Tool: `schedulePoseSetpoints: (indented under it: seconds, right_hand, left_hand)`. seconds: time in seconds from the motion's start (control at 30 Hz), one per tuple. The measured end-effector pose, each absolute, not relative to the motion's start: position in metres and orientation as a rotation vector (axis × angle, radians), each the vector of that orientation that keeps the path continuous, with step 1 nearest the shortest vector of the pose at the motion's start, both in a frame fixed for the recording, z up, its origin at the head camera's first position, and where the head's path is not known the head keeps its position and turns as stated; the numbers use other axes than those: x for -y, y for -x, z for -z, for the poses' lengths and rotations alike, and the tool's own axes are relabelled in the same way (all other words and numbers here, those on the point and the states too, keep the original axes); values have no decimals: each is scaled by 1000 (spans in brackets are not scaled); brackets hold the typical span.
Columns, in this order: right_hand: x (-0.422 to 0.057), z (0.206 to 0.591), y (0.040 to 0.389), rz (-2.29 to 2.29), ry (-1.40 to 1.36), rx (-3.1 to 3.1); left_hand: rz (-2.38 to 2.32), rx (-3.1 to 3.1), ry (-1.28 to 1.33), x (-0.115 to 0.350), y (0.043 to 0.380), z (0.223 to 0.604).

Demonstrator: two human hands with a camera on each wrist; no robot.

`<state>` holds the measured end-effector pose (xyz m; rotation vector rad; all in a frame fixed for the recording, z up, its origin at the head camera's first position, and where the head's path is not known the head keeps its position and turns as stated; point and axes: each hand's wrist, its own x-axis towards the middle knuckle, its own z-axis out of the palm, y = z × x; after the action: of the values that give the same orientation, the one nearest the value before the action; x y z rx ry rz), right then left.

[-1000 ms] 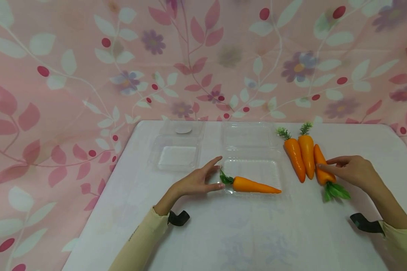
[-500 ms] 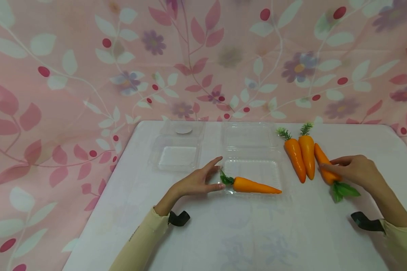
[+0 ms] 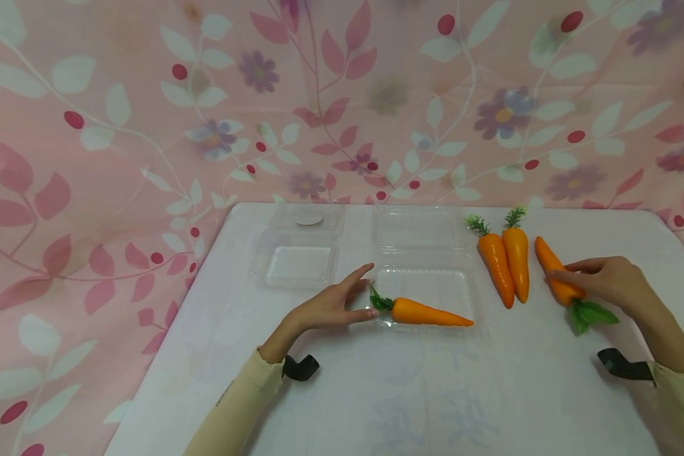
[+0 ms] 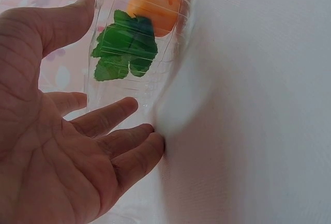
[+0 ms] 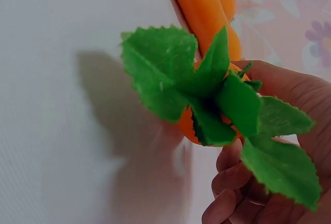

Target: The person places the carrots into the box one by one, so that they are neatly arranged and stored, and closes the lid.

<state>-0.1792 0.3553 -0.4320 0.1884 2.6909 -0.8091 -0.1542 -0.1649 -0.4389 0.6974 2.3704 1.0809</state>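
Note:
My right hand pinches a carrot near its leafy end, its pointed tip facing away from me. In the right wrist view the carrot's broad green leaves hide most of the grip. My left hand rests beside the left edge of a clear plastic box, fingers spread and fairly straight. Another carrot lies crosswise in that box, its leaves toward my left hand. Through the box wall in the left wrist view show the green leaves and orange top of this carrot.
Two carrots with feathery green tops, one darker orange and one lighter, lie side by side left of my right hand. A smaller clear box with its lid raised stands at left. The table has a white cloth; a floral curtain hangs behind.
My right hand has shifted right with its carrot, drawing it away from the two other carrots and turning it a little. My left hand and the boxes stay in place.

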Motion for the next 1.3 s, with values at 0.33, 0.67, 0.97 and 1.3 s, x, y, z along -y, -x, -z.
schedulePoseSetpoints:
  seconds: [0.33, 0.67, 0.97, 1.3]
  right_hand:
    - [-367, 435, 187, 836, -293, -2696]
    - [-374, 437, 192, 840, -365, -2681]
    - [-377, 439, 195, 812, -369, -2703]
    - [-376, 434, 193, 763, -331, -2764]
  left_hand:
    - [-1096, -2357, -708, 165, 154, 439]
    - [-1089, -2362, -699, 165, 154, 440]
    - [-1090, -2364, -704, 165, 154, 440]
    - [-1097, -2357, -711, 165, 154, 440]
